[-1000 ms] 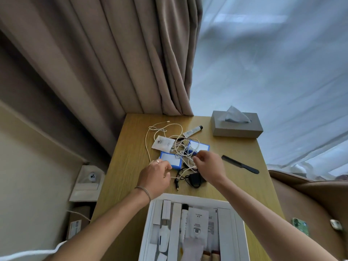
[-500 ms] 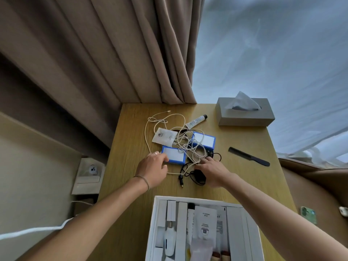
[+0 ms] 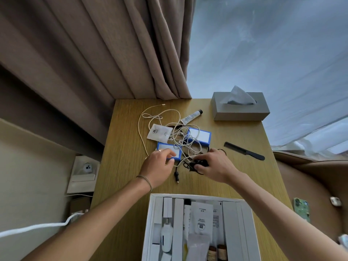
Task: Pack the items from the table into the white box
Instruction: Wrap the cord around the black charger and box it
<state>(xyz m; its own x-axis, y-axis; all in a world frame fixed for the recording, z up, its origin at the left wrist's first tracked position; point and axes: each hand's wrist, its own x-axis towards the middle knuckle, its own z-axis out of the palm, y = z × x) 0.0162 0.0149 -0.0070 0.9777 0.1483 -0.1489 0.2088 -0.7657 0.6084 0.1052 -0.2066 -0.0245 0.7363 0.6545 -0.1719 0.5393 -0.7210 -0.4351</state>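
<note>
The white box (image 3: 248, 221) sits at the table's near edge, holding several white packets and tubes. Beyond it lies a tangle: a white cable (image 3: 148, 117), two blue-edged cards (image 3: 200, 135) (image 3: 165, 147), a white sachet (image 3: 159, 133), a white tube (image 3: 191, 117) and a black comb (image 3: 244, 153). My right hand (image 3: 216, 166) pinches a small black adapter (image 3: 199, 163) with its black cord (image 3: 176, 176) trailing toward the box. My left hand (image 3: 157, 166) rests with its fingers on the nearer blue card.
A grey tissue box (image 3: 240, 110) stands at the far right of the wooden table (image 3: 124, 157). Brown curtains (image 3: 113, 53) hang behind. A phone (image 3: 301, 209) lies on a brown seat to the right. A wall socket (image 3: 86, 167) is at the left.
My right hand has drawn back from the white cable tangle onto the black adapter and now pinches it. My left hand has slid onto the nearer blue card.
</note>
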